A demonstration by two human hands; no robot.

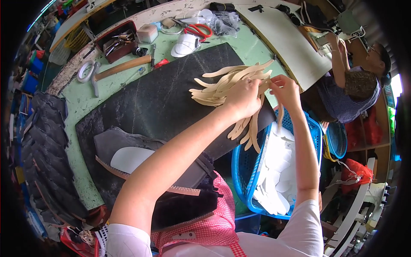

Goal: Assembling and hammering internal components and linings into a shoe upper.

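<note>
A pile of beige curved strips (214, 91) lies on a black board (132, 92), some of them drooping past its right edge. My left hand (244, 97) is closed on the strips at the right side of the pile. Right beside it, my right hand (286, 91) pinches one beige strip, whose end hangs below the fingers. On the board's near part, partly behind my left forearm, rests a dark grey cut piece (124, 139) with a white oval insert (130, 158) and a zigzag-stitched edge.
A blue basket (240, 175) of white cut pieces (276, 167) stands below my right forearm. Along the far table lie a hammer (122, 69), a tape roll (86, 71), a tool box (116, 43) and red-handled scissors (199, 31). Stacked dark pieces (49, 158) line the left. Another person (349, 90) sits at right.
</note>
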